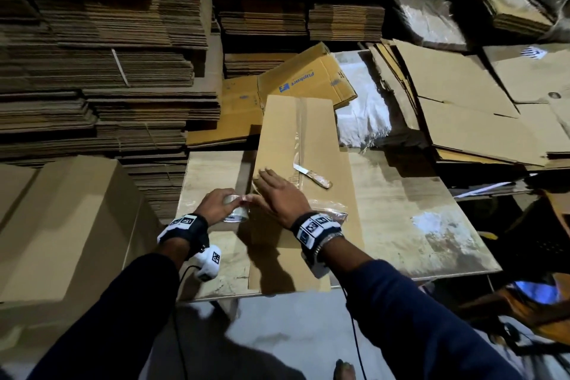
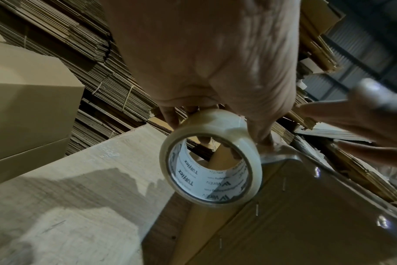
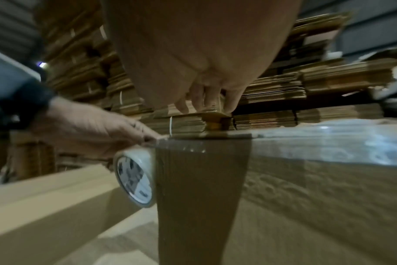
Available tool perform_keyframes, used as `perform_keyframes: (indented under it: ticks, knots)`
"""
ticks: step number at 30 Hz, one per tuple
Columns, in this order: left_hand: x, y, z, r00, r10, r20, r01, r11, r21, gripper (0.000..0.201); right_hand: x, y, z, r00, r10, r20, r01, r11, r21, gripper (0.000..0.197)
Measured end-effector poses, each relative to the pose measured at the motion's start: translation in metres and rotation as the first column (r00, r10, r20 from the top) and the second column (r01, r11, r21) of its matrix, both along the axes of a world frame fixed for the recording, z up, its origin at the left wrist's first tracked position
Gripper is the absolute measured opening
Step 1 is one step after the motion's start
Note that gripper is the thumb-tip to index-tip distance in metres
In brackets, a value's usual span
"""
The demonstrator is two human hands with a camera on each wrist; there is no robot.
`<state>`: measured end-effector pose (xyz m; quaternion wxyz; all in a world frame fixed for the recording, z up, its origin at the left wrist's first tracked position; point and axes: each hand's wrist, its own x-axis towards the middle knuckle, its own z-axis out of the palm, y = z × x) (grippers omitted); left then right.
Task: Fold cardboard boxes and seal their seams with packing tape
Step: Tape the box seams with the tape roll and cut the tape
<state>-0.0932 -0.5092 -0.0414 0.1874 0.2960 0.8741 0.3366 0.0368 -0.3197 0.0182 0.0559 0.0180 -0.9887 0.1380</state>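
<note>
A long brown cardboard box (image 1: 308,145) lies on the wooden table (image 1: 416,210), with clear tape down its middle seam. My left hand (image 1: 216,205) grips a roll of clear packing tape (image 1: 236,212) against the box's near left corner; the roll (image 2: 211,168) shows a white printed core. My right hand (image 1: 279,191) lies flat with straight fingers on the box top, pressing the tape strip at that corner (image 2: 281,157). In the right wrist view the roll (image 3: 135,177) sits against the box's side wall (image 3: 200,197). A knife (image 1: 313,176) rests on the box.
Tall stacks of flat cardboard (image 1: 92,71) rise behind and to the left. A large assembled box (image 1: 61,225) stands at the left of the table. Loose flattened cartons (image 1: 462,108) pile up at the right. A crumpled clear plastic piece (image 1: 331,210) lies near my right wrist.
</note>
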Motion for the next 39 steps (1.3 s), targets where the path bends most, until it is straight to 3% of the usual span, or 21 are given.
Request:
perform_keyframes:
  ticks: [2, 5, 10, 15, 21, 26, 33, 36, 39]
  knots:
    - [-0.002, -0.001, -0.002, 1.0, 0.019, -0.023, -0.019, 1.0, -0.024, 0.043, -0.019, -0.003, -0.008, 0.987, 0.095, 0.132, -0.118, 0.977, 0.177, 0.075]
    - [-0.001, -0.004, -0.007, 0.994, 0.106, 0.02, -0.105, 0.993, -0.047, 0.079, -0.028, 0.005, -0.027, 0.959, 0.157, 0.236, -0.226, 0.926, 0.302, 0.08]
    - [0.002, 0.001, -0.014, 0.99, 0.136, -0.027, -0.138, 0.987, -0.081, 0.102, -0.02, 0.02, -0.047, 0.971, 0.204, 0.126, -0.234, 0.924, 0.302, 0.084]
    - [0.009, 0.0, -0.002, 0.99, 0.131, -0.042, -0.134, 0.988, -0.08, 0.091, -0.009, 0.028, -0.054, 0.975, 0.209, 0.077, -0.223, 0.915, 0.336, 0.069]
    - [0.008, -0.003, -0.005, 0.992, 0.128, 0.01, -0.127, 0.99, -0.066, 0.094, 0.025, 0.058, -0.057, 0.989, 0.144, 0.022, -0.142, 0.915, 0.377, 0.059]
    - [0.012, -0.003, 0.0, 0.992, 0.121, 0.018, -0.12, 0.992, -0.041, 0.081, 0.064, 0.097, -0.053, 0.993, 0.121, 0.008, -0.113, 0.905, 0.41, 0.061]
    - [0.015, -0.004, -0.004, 0.987, 0.09, 0.135, -0.092, 0.996, 0.006, 0.086, 0.097, 0.126, -0.052, 0.995, 0.099, -0.004, -0.087, 0.893, 0.441, 0.068]
    - [0.036, 0.0, 0.007, 0.98, 0.043, 0.196, -0.06, 0.995, 0.082, 0.054, 0.099, 0.124, -0.051, 0.998, -0.021, -0.066, 0.044, 0.926, 0.375, 0.069]
    - [0.064, 0.001, 0.002, 0.966, 0.02, 0.257, -0.058, 0.988, 0.14, 0.047, 0.091, 0.121, -0.052, 0.936, -0.342, -0.083, 0.348, 0.935, 0.07, 0.084]
